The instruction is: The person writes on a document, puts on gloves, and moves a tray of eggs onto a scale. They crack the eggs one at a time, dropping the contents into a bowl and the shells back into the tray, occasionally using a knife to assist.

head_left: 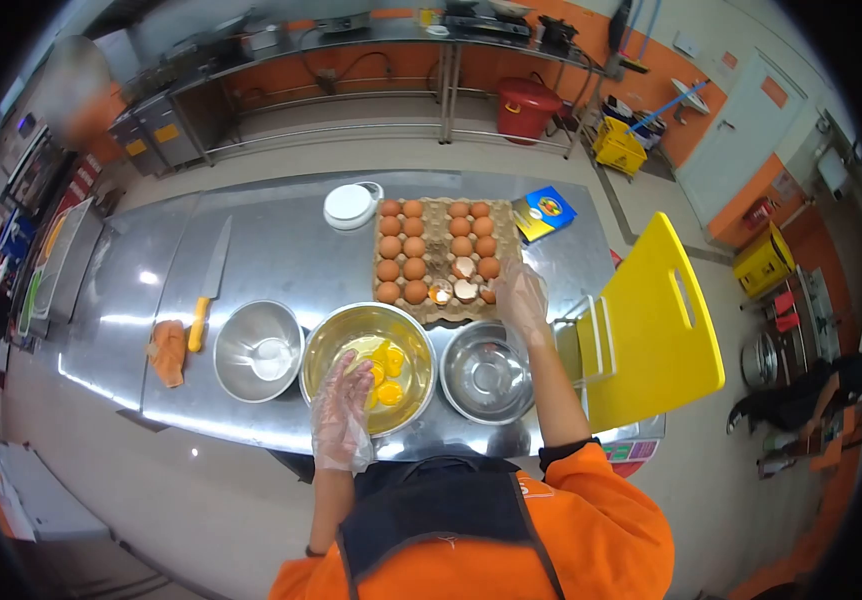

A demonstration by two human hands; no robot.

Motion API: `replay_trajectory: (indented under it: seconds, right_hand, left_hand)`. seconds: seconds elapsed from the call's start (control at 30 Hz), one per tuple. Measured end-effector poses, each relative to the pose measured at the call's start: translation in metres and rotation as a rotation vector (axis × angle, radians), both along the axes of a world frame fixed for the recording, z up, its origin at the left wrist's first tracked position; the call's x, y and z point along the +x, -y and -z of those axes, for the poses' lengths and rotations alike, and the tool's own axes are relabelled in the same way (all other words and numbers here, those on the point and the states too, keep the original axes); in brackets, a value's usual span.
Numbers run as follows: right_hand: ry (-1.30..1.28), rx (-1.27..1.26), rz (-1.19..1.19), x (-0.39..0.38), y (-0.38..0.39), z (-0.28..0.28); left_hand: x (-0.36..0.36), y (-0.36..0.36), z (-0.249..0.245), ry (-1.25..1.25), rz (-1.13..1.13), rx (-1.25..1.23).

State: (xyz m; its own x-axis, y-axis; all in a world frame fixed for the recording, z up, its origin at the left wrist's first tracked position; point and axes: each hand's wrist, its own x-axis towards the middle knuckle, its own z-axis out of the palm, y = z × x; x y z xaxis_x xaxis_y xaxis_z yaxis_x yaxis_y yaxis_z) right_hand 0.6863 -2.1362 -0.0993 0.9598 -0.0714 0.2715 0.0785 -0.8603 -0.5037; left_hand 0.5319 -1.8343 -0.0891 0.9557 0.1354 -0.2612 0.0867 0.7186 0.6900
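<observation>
Eggs fill most of a cardboard tray at the far side of a steel table. A few broken shells sit in the tray's near row. The right hand, in a clear glove, is over the tray's near right corner, just beside those shells. Its fingers bend down towards the tray, but I cannot tell whether they grip anything.

Three steel bowls stand in a row at the near edge of the table. The middle bowl holds several yolks in clear white. The left hand, also gloved, reaches over this bowl's near rim with its fingers curved loosely down among the yolks. Whether it holds one cannot be told.

The left bowl has a little pale liquid at its bottom, and the right bowl stands just below the right forearm. Left of the bowls an orange cloth lies beside a knife with a yellow handle. A white lid sits just left of the tray's far corner, and a blue box lies to the tray's right. A yellow board stands tilted in a rack at the table's right end.
</observation>
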Motion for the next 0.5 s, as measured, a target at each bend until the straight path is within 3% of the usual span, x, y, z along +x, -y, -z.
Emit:
replay_trajectory:
  seconds: [0.07, 0.13, 0.3, 0.5]
  right_hand:
    - [0.185, -0.114, -0.012, 0.035, -0.012, 0.012]
    - [-0.004, -0.213, -0.072, 0.049, -0.018, 0.017]
    - [-0.100, -0.366, -0.140, 0.082, -0.013, 0.042]
    - [-0.267, -0.436, -0.262, 0.080, 0.003, 0.007]
  left_hand:
    - [0.004, -0.010, -0.002, 0.002, -0.055, -0.001]
    - [0.006, -0.018, -0.006, -0.037, -0.083, 0.004]
    - [0.014, -0.042, -0.002, -0.092, -0.189, -0.034]
    - [0.027, -0.052, -0.011, -0.093, -0.023, -0.029]
